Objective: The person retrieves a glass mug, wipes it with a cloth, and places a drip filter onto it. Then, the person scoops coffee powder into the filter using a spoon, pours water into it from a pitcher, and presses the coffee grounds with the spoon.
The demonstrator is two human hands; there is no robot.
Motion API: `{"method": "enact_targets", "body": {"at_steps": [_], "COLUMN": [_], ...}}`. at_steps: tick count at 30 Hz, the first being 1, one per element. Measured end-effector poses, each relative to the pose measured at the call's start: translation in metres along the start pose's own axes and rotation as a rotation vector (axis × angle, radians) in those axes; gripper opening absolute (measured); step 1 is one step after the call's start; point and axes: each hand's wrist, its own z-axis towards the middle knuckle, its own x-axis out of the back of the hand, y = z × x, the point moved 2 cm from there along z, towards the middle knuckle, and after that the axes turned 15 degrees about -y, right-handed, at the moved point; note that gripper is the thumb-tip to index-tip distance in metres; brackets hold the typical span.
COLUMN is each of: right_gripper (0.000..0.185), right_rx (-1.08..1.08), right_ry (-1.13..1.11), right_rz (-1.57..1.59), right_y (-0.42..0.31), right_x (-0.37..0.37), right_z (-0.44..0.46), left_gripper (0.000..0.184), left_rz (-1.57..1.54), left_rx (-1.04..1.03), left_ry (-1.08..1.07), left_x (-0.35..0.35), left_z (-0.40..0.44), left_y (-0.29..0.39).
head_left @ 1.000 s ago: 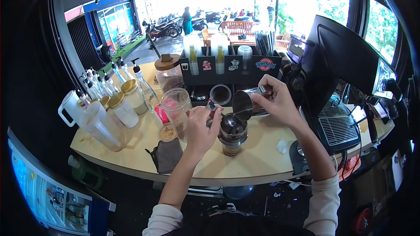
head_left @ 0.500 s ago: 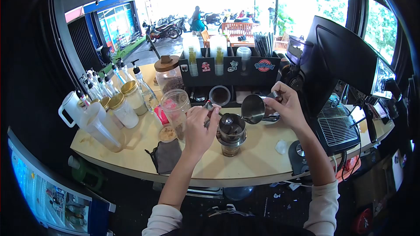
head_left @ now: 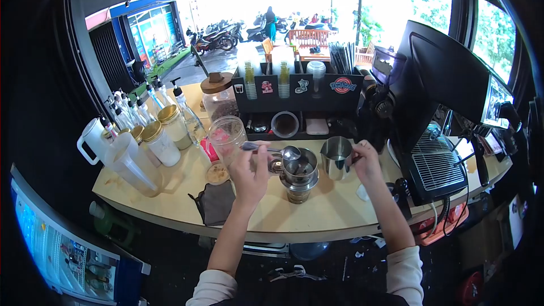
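My left hand [head_left: 251,175] pinches the handle of a metal spoon [head_left: 291,153], whose bowl is over the left rim of a metal drip filter [head_left: 300,171]. Dark contents show inside the filter, which rests on a small glass [head_left: 298,195]. My right hand [head_left: 367,162] grips the handle of a metal pitcher [head_left: 338,157], held upright to the right of the filter. A clear jar [head_left: 228,136] stands just behind my left hand. On the counter beside my left wrist lies a dark cloth [head_left: 217,203].
On the left are a plastic jug [head_left: 135,164], gold-lidded jars [head_left: 163,146] and pump bottles. A black organizer [head_left: 300,93] holding cups stands at the back. An espresso machine [head_left: 436,158] occupies the right. Outside, a person [head_left: 270,24] is near motorcycles.
The pitcher has gone from tilted over the filter to upright at its right, moving down with my right hand. My left hand has raised the spoon out of the filter. The person outside has moved right.
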Motion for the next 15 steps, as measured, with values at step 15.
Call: {"method": "enact_targets", "body": {"at_steps": [15], "right_gripper": [0.022], "right_rx": [0.011], "right_ry": [0.154], "right_rz": [0.255], "right_y": [0.087], "right_x": [0.03], "right_z": [-0.021], "left_gripper": [0.013], "left_rz": [-0.017], "left_rx": [0.11], "left_ry": [0.287], "left_x": [0.03], "left_z": [-0.092], "left_y": [-0.059]}}
